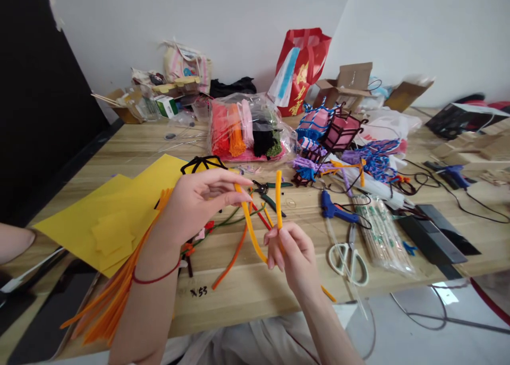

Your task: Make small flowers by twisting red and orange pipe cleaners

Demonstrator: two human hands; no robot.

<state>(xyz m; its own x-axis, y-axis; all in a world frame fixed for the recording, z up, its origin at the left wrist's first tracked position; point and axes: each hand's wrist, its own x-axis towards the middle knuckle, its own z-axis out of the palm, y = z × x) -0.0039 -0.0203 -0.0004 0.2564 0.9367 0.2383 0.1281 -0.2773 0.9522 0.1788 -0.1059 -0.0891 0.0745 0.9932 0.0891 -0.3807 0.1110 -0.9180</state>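
My left hand point(205, 197) pinches the upper end of a yellow-orange pipe cleaner point(250, 228) between thumb and fingertips. From there it curves down to my right hand point(294, 251), whose fingers are closed on it. A straight yellow-orange length point(278, 197) stands up out of the right hand; whether it is the same pipe cleaner is hidden by the fingers. Beneath my hands lie an orange pipe cleaner point(235, 256) and green-handled pliers point(274, 203). A bundle of orange pipe cleaners point(115, 306) lies beside my left forearm, on which I wear a red cord.
Yellow sheets point(147, 179) lie at the left, near another person's arm point(14, 243). A clear bag of coloured pipe cleaners point(247, 131) sits behind. Rightward are a blue glue gun point(337, 210), scissors point(350, 259), packaged sticks point(384, 237) and small lanterns point(342, 131).
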